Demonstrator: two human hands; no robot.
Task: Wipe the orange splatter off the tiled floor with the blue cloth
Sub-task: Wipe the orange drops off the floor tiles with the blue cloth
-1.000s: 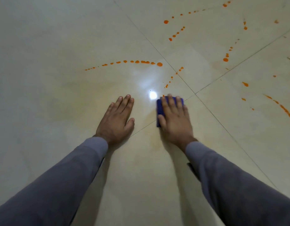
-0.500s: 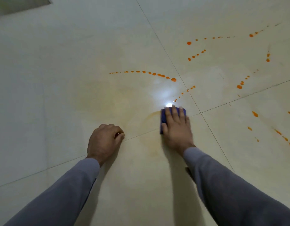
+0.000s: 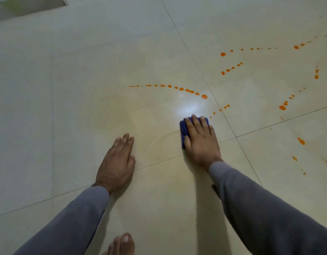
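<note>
head view: the right hand (image 3: pixel 200 139) lies flat, fingers straight, pressing the blue cloth (image 3: pixel 184 128) onto the tiled floor (image 3: pixel 85 61) just short of the orange splatter (image 3: pixel 204 96). the left hand (image 3: pixel 117 161) rests flat on the floor, fingers together, arm extended.
</note>
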